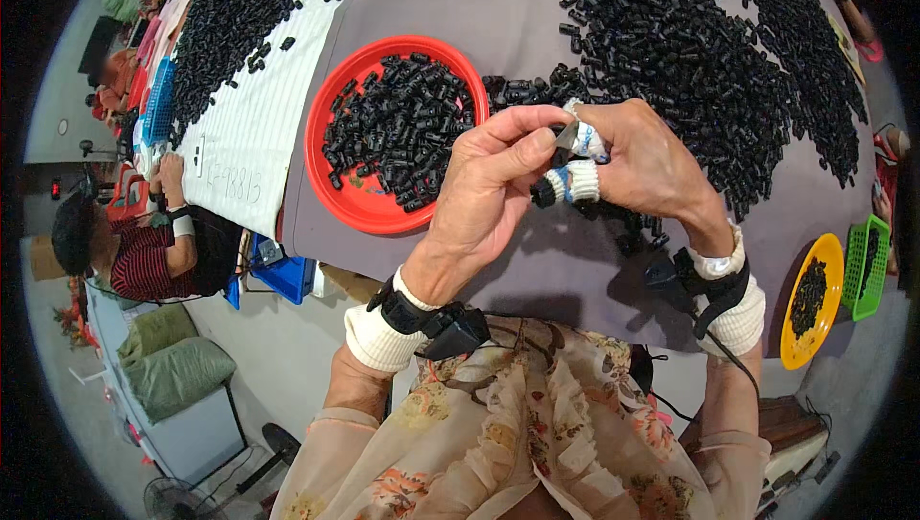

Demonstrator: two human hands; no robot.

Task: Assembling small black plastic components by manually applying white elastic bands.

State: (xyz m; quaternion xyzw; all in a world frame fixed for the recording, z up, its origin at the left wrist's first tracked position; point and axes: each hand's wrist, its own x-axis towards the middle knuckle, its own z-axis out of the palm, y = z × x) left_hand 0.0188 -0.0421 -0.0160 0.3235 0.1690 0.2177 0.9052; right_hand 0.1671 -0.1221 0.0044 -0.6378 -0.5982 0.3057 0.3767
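My left hand (489, 184) and my right hand (637, 161) meet above the grey table (537, 261), fingertips touching. Two fingers of the right hand wear white wraps. The right hand holds a small black plastic part (544, 194) at its wrapped finger, and both hands pinch a small grey piece (567, 137) between them. A red round tray (369, 208) holding several black plastic parts lies just left of my hands. A big heap of the same black parts (690, 50) spreads behind my right hand.
Another heap of black parts (240, 12) lies on a white sheet at the far left. A person in a striped shirt (144, 252) sits at the left. A yellow bowl (810, 300) and a green basket (867, 266) with black parts stand at the right edge.
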